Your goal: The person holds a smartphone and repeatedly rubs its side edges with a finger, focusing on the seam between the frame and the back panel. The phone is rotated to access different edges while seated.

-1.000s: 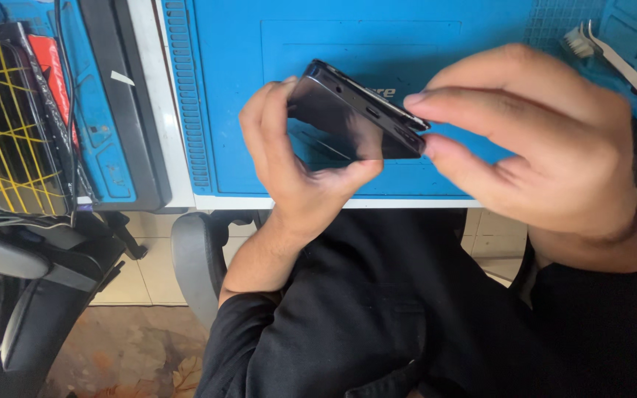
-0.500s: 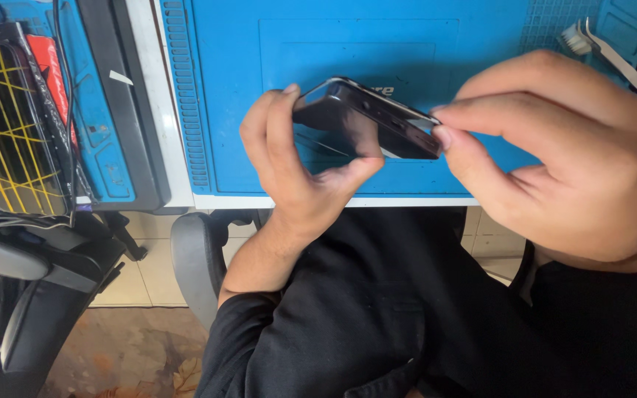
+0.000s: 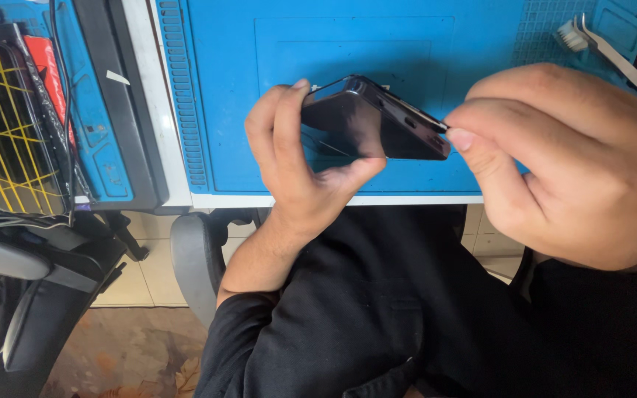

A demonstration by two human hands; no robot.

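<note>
Bench clutter round the blue work mat

Blue silicone mat (image 3: 230,96) w/ ribbed left edge covers the white table (image 3: 149,110). Top right corner – small white brush (image 3: 571,35) lying just beside a pale flat tool (image 3: 617,59), both on the mat. Far left: black tray (image 3: 1,125) w/ yellow criss-cross lines, red item (image 3: 47,74) behind it, black cable (image 3: 57,66) running across. Below the table edge – black chair (image 3: 31,309) at left, grey armrest (image 3: 189,258), tiled floor (image 3: 141,276) beneath.
</note>
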